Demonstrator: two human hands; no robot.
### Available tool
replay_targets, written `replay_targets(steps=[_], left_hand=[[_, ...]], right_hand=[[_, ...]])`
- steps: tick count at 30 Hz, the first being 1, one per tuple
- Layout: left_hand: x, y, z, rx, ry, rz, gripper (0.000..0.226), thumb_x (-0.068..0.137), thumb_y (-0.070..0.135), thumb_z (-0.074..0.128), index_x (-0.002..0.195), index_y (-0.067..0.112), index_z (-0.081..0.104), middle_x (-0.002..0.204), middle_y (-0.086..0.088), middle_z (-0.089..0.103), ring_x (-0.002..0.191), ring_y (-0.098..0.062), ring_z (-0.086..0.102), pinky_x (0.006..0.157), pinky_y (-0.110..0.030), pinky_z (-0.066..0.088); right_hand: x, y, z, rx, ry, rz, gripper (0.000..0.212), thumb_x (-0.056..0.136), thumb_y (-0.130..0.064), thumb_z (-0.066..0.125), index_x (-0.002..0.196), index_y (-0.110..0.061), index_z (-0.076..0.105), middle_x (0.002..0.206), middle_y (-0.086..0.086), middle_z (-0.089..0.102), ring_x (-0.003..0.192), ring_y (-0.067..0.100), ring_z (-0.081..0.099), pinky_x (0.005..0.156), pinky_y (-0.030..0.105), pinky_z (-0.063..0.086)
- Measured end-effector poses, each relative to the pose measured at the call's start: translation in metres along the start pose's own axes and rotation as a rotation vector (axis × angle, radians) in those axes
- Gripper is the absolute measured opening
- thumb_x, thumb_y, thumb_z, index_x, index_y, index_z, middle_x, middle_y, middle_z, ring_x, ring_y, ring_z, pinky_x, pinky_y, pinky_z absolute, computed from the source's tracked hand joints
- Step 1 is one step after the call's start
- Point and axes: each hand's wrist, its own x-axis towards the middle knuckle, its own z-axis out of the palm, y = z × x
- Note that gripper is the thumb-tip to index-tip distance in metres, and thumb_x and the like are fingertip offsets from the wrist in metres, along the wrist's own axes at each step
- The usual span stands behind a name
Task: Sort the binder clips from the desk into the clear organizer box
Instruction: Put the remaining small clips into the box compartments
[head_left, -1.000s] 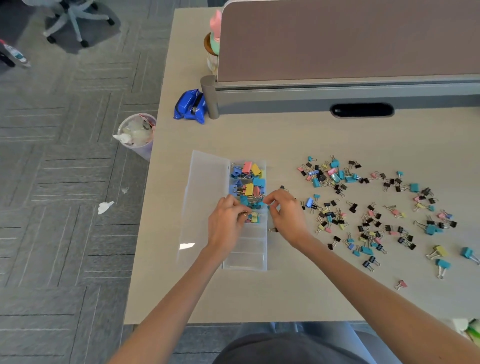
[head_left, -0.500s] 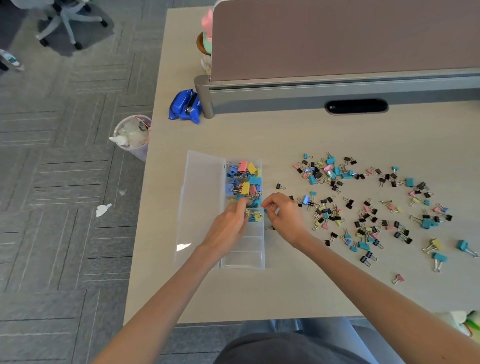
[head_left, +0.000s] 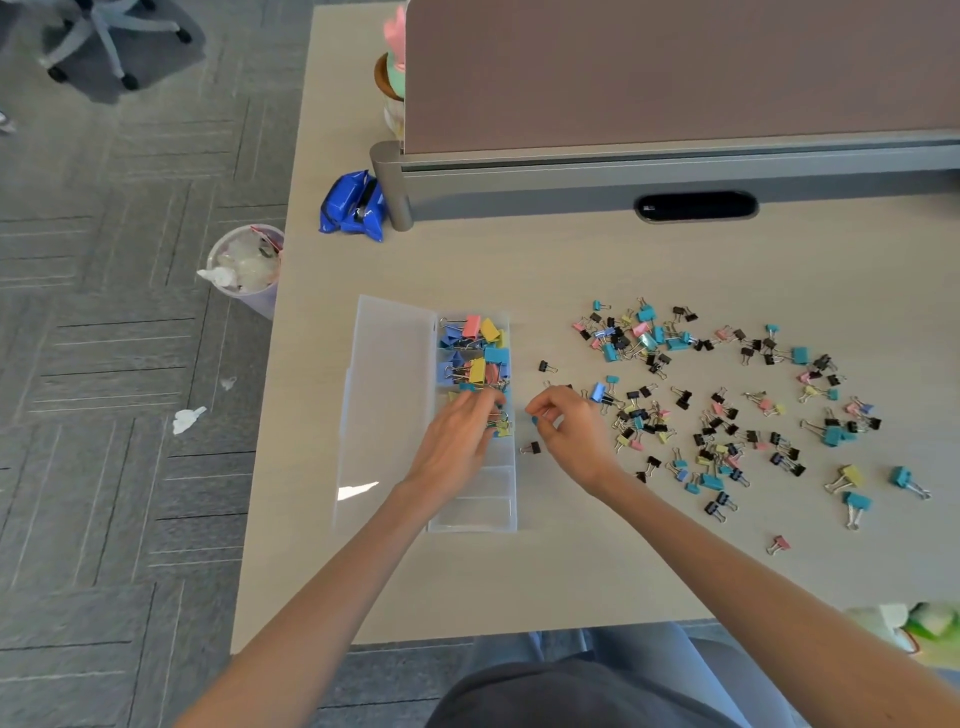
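Note:
The clear organizer box (head_left: 483, 512) lies on the desk with its lid (head_left: 387, 395) folded open to the left. Its far compartments hold colourful binder clips (head_left: 475, 345). My left hand (head_left: 454, 441) reaches over the box, fingers stretched onto the clips in a middle compartment. My right hand (head_left: 569, 431) hovers just right of the box and pinches a small blue binder clip (head_left: 534, 419) between thumb and fingertips. Many loose clips (head_left: 727, 410) in black, blue, pink and yellow lie scattered across the desk to the right.
A lone black clip (head_left: 532, 448) lies beside the box's right wall. A blue packet (head_left: 353, 208) sits by the divider post (head_left: 392, 182) at the back. A full waste bin (head_left: 244, 270) stands on the floor off the desk's left edge.
My left hand's fingers have uncurled and now lie flatter over the middle compartment. My right hand has stayed beside the box's right wall, drawn slightly away from it.

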Motion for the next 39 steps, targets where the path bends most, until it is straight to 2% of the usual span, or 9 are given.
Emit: replay_targets(steps=[4, 7, 14, 18, 24, 30, 32, 35, 39], left_hand=[[-0.004, -0.002, -0.001, 0.005, 0.044, -0.013, 0.041, 0.084, 0.004, 0.065, 0.12, 0.018, 0.052, 0.114, 0.003, 0.061, 0.103, -0.015, 0.058, 0.076, -0.024, 0.044], [-0.006, -0.003, 0.0, 0.011, 0.058, -0.04, 0.041, 0.083, 0.009, 0.068, 0.12, 0.019, 0.053, 0.115, 0.002, 0.061, 0.101, -0.017, 0.058, 0.076, -0.026, 0.045], [-0.006, 0.012, -0.001, -0.025, 0.182, -0.015, 0.032, 0.082, 0.008, 0.069, 0.112, 0.017, 0.062, 0.108, 0.003, 0.063, 0.102, -0.014, 0.053, 0.086, -0.02, 0.035], [-0.001, 0.029, 0.006, -0.108, 0.219, -0.011, 0.027, 0.084, 0.007, 0.066, 0.108, 0.019, 0.062, 0.104, 0.006, 0.06, 0.099, -0.012, 0.053, 0.081, -0.023, 0.041], [0.013, 0.061, 0.027, -0.195, 0.146, 0.034, 0.02, 0.087, 0.006, 0.062, 0.103, 0.018, 0.061, 0.099, 0.008, 0.059, 0.091, -0.004, 0.055, 0.074, -0.023, 0.046], [0.038, 0.085, 0.047, -0.185, 0.101, 0.007, 0.018, 0.087, 0.007, 0.062, 0.102, 0.017, 0.061, 0.098, 0.007, 0.061, 0.091, -0.005, 0.055, 0.071, -0.018, 0.042], [0.046, 0.091, 0.054, -0.175, 0.091, -0.019, 0.018, 0.088, 0.007, 0.061, 0.102, 0.018, 0.06, 0.098, 0.008, 0.061, 0.092, -0.005, 0.055, 0.071, -0.018, 0.043], [0.059, 0.096, 0.065, -0.124, 0.07, -0.049, 0.02, 0.087, 0.007, 0.062, 0.103, 0.02, 0.059, 0.101, 0.008, 0.06, 0.095, -0.007, 0.055, 0.074, -0.026, 0.048], [0.079, 0.102, 0.079, 0.03, 0.008, -0.056, 0.037, 0.082, -0.001, 0.062, 0.115, 0.018, 0.06, 0.114, 0.003, 0.056, 0.105, -0.015, 0.051, 0.079, -0.031, 0.048]], right_hand=[[-0.002, 0.003, 0.001, 0.007, 0.013, -0.008, 0.021, 0.084, 0.004, 0.053, 0.091, -0.012, 0.065, 0.088, -0.003, 0.062, 0.08, 0.011, 0.059, 0.068, 0.018, 0.046], [-0.003, 0.005, -0.001, 0.006, 0.025, -0.013, 0.021, 0.085, 0.004, 0.053, 0.091, -0.012, 0.065, 0.087, -0.004, 0.061, 0.08, 0.012, 0.059, 0.068, 0.017, 0.046], [-0.004, 0.01, -0.006, 0.043, 0.048, -0.008, 0.023, 0.084, 0.003, 0.051, 0.09, -0.015, 0.065, 0.089, -0.004, 0.062, 0.081, 0.011, 0.06, 0.071, 0.032, 0.053], [-0.006, 0.015, -0.017, 0.071, 0.064, 0.027, 0.021, 0.086, 0.003, 0.05, 0.091, -0.011, 0.065, 0.088, -0.005, 0.061, 0.082, 0.011, 0.06, 0.071, 0.026, 0.051], [-0.009, 0.036, -0.044, 0.094, 0.113, 0.088, 0.021, 0.087, 0.003, 0.052, 0.092, -0.013, 0.065, 0.091, -0.004, 0.063, 0.08, 0.005, 0.058, 0.068, 0.014, 0.045], [-0.008, 0.068, -0.074, 0.099, 0.122, 0.162, 0.021, 0.087, 0.001, 0.051, 0.091, -0.015, 0.064, 0.088, 0.001, 0.065, 0.08, 0.012, 0.06, 0.069, 0.027, 0.053], [-0.008, 0.078, -0.084, 0.089, 0.112, 0.166, 0.021, 0.088, 0.002, 0.051, 0.092, -0.013, 0.065, 0.09, 0.001, 0.065, 0.08, 0.012, 0.059, 0.068, 0.02, 0.05], [-0.005, 0.091, -0.1, 0.052, 0.089, 0.165, 0.018, 0.088, 0.002, 0.054, 0.094, -0.011, 0.065, 0.091, -0.001, 0.064, 0.08, 0.008, 0.057, 0.063, 0.007, 0.043], [0.004, 0.113, -0.118, 0.026, 0.04, 0.174, 0.018, 0.087, 0.001, 0.055, 0.094, -0.012, 0.065, 0.09, -0.001, 0.065, 0.08, 0.01, 0.058, 0.066, 0.017, 0.048]])
